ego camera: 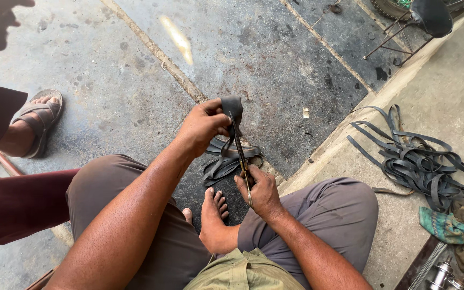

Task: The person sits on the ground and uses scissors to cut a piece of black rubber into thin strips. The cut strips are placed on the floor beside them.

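**Two hands engaged: rubber strip held up, scissors applied**

Two bare hands were at work over a stained concrete floor (275,59). The left hand (202,126) was closed tight around the upper end of a black rubber strip (232,106), pinching it between thumb and fingers and holding it raised. The strip hung down from that grip to a loose bundle of cut rubber bands (222,161) lying on the floor just ahead of the person's bare foot (214,209).

The right hand (261,192) was closed around the handles of a pair of scissors (241,156). The blades pointed upward along the strip, their tips reaching the folded rubber just below the left thumb. Whether the blades were parted or shut could not be determined; they appeared as one narrow line.

The person sat with knees apart, in grey-brown trousers.

To the right, on a paler raised slab (447,86), lay a larger heap of rubber strips (417,161), well apart from the hands. A teal cloth (442,225) rested near that heap. At the far left, another person's sandalled foot (37,121) stood on the floor. A dark stool on thin metal legs (430,16) occupied the upper right corner.
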